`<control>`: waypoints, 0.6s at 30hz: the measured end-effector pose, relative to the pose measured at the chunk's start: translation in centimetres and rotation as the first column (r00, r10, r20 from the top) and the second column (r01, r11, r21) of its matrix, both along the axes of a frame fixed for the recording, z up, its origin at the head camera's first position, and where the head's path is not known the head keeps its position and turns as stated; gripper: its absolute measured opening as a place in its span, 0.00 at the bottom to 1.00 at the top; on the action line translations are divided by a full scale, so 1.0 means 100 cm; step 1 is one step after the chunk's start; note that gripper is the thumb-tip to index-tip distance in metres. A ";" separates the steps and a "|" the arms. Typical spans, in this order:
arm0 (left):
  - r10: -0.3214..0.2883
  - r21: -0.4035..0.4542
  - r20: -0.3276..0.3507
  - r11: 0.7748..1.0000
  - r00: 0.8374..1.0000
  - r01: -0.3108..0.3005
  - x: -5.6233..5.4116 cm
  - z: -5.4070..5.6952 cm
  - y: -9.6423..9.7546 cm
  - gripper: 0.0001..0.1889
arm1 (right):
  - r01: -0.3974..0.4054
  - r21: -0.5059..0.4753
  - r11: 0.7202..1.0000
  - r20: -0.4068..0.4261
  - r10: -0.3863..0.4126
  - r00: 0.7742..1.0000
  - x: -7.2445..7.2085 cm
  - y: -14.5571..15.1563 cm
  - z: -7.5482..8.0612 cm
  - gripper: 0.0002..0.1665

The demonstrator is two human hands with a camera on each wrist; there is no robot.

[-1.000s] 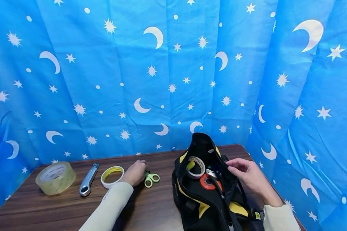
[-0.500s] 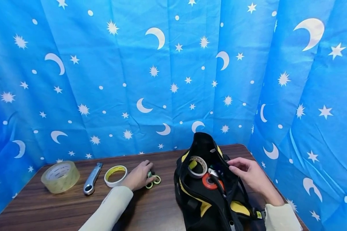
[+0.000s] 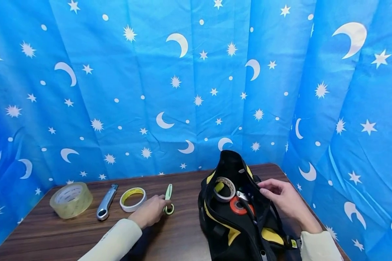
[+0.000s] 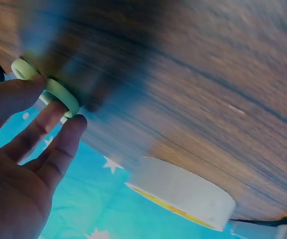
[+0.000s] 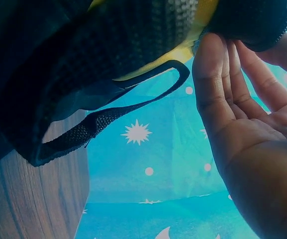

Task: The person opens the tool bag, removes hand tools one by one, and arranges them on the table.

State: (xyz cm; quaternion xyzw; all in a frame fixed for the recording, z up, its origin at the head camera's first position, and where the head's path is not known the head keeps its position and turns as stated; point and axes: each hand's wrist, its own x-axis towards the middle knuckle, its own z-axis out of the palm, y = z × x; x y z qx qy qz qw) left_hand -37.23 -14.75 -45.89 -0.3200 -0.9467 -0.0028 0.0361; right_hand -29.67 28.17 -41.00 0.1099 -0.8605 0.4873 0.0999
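My left hand (image 3: pixel 150 211) pinches the handle of light green scissors (image 3: pixel 168 192), their blade end pointing away from me. The left wrist view shows the thumb and a finger of that hand (image 4: pixel 26 154) on the scissors' loops (image 4: pixel 61 94). My right hand (image 3: pixel 285 203) holds the opening edge of a black and yellow backpack (image 3: pixel 230 160), thumb and fingers pinching it. Within the open bag sit a pale tape roll (image 3: pixel 225 199), an orange-red roll (image 3: pixel 234 207) and a tool with a silver head (image 3: pixel 241 196). Part of the scissors' handle is behind my left fingers.
Left of the scissors, a white tape roll with a yellow inside (image 3: pixel 134 207), a silver utility knife (image 3: pixel 106 203) and a wide clear tape roll (image 3: pixel 76 208) lie on the brown wooden table (image 3: pixel 179 235). A blue star-patterned curtain (image 3: pixel 134 72) hangs behind and at right.
My left hand has drawn back slightly, from over the scissors' blade end to their handle, and the scissors now show their blade end. My right hand keeps its place on the backpack's edge.
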 end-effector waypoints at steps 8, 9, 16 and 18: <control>0.057 0.044 0.004 0.997 0.998 -0.057 -0.011 -0.005 -0.009 0.14 | 0.000 0.001 1.000 -0.003 0.000 1.000 0.000 0.000 0.000 0.14; 0.060 0.043 0.012 0.997 0.998 -0.060 -0.011 -0.004 -0.008 0.13 | 0.002 0.001 1.000 -0.003 -0.002 1.000 0.000 0.001 0.000 0.14; -0.001 0.091 -0.166 0.996 0.986 0.016 -0.010 0.015 0.005 0.11 | 0.006 -0.001 1.000 0.005 -0.006 1.000 0.002 0.003 0.000 0.15; -0.026 0.169 -0.269 0.983 0.963 0.073 -0.006 0.032 0.018 0.11 | 0.001 0.001 1.000 0.001 -0.001 1.000 0.001 0.002 0.001 0.15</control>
